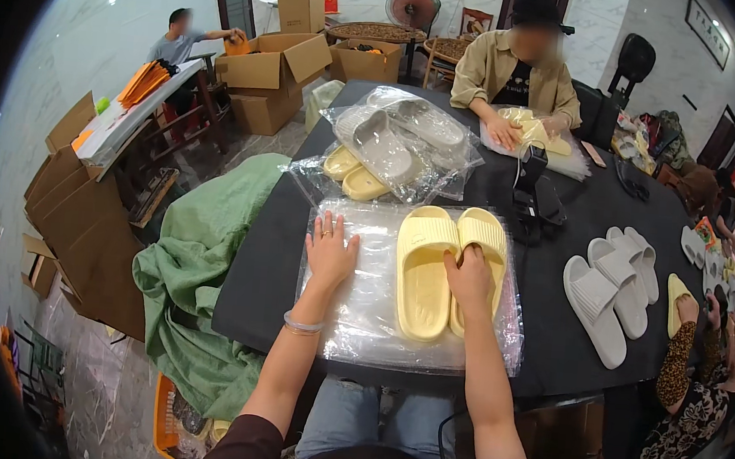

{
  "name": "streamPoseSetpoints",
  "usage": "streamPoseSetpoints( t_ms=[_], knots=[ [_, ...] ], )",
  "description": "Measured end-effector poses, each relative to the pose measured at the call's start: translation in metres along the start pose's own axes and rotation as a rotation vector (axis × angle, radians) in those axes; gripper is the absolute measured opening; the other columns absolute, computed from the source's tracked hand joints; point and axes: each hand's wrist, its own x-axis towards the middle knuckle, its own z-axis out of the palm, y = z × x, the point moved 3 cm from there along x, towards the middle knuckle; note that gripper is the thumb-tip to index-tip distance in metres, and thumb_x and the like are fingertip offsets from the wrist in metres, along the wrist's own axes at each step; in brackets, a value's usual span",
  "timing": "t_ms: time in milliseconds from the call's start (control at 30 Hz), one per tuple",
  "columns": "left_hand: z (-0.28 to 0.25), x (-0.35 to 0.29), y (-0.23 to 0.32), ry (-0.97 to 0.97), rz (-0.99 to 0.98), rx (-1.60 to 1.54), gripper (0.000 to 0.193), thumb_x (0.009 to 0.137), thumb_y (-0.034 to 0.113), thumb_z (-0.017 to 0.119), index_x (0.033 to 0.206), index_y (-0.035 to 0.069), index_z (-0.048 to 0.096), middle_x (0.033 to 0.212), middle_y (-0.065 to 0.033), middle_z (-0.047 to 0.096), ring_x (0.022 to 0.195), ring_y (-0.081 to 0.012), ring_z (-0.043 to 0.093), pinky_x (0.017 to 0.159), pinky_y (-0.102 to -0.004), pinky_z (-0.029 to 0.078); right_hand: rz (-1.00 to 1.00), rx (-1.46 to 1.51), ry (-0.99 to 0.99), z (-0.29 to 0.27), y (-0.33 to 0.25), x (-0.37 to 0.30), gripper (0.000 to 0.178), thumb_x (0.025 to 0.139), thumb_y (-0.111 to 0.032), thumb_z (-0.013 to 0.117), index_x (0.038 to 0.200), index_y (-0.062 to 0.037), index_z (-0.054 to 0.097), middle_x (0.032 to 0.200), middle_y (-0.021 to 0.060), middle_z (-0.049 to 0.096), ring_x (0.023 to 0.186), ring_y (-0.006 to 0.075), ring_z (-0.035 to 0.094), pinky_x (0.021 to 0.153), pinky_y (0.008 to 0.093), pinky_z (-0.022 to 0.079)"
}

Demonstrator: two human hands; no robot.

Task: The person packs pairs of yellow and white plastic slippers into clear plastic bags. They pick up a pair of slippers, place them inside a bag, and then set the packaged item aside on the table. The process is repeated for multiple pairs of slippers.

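The left hand point(330, 251) lies flat, fingers spread and released, palm down on a stack of clear plastic bags point(361, 315) at the near edge of the black tabletop point(261, 264). It grasps nothing; it pins the film. The right hand point(469, 276) rests on a pair of yellow slides point(447, 266), fingers curled over the inner edges where the two slippers meet. The pair lies side by side, toes pointing toward the far edge, on the right half of the bag stack.

Recommended handling for this step:
- Keep the left palm pressing the film so the top bag does not slide or wrinkle.
- Hold both slippers together at the seam between them, so they move as one unit and remain aligned.
- Keep the soles level with the tabletop; tilting may snag the thin plastic.

Nearby items: bagged grey and yellow slippers point(396, 141) toward the far left of the tabletop, loose grey slides point(609, 287) near the right edge, and a black device point(532, 195) just beyond the yellow pair. Another person's hands point(513, 130) work at the far edge. A green cloth point(202, 251) hangs beside the left edge.
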Motion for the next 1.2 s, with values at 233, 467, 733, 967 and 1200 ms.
streamPoseSetpoints(
  t_ms=[233,467,733,967,1200],
  knots=[
    [0.002,0.001,0.0,-0.002,0.001,0.015,0.062,0.09,0.046,0.047,0.14,0.01,0.041,0.15,-0.0139,0.028,0.14,-0.0329,0.022,0.109,-0.0536,0.021,-0.008,-0.03,-0.005,-0.002,0.0,-0.001,0.038,0.083,-0.036,0.058,0.1,-0.0017,0.058,0.106,0.0142,0.057,0.097,0.035,0.055,0.082,0.0461,0.047],
    [0.0,0.001,0.001,-0.028,-0.007,0.016,0.062,0.09,0.046,0.047,0.14,0.009,0.04,0.151,-0.0143,0.027,0.14,-0.0328,0.022,0.109,-0.0534,0.02,-0.042,-0.043,0.043,0.0,0.0,-0.002,0.038,0.082,-0.036,0.058,0.098,-0.0014,0.059,0.107,0.014,0.057,0.098,0.0345,0.055,0.082,0.0456,0.047],
    [-0.042,-0.008,0.039,0.446,0.165,0.036,0.07,0.09,0.039,0.053,0.145,0.004,0.025,0.155,-0.0124,0.014,0.144,-0.0307,0.006,0.113,-0.05,0.001,-0.019,-0.037,-0.008,-0.004,-0.003,-0.004,0.045,0.082,-0.04,0.06,0.102,-0.0001,0.057,0.11,0.0152,0.057,0.1,0.0357,0.054,0.085,0.0456,0.045],
    [-0.019,-0.025,0.074,0.537,0.381,0.21,0.064,0.092,0.041,0.046,0.147,0.015,0.025,0.156,-0.0048,0.014,0.144,-0.031,0.004,0.112,-0.0512,-0.01,-0.003,-0.044,0.244,-0.027,-0.022,-0.016,0.033,0.081,-0.038,0.065,0.087,-0.006,0.056,0.087,0.0106,0.057,0.083,0.0288,0.055,0.073,0.043,0.042],
    [-0.014,-0.027,0.073,0.646,0.43,0.137,0.066,0.091,0.032,0.049,0.148,0.016,0.021,0.156,-0.0067,0.014,0.143,-0.0349,0.005,0.111,-0.0549,-0.007,-0.537,0.439,0.255,-0.005,-0.082,-0.034,0.04,0.074,-0.03,0.076,0.096,-0.0037,0.056,0.083,0.0097,0.06,0.077,0.0268,0.057,0.072,0.039,0.045]
  ],
)
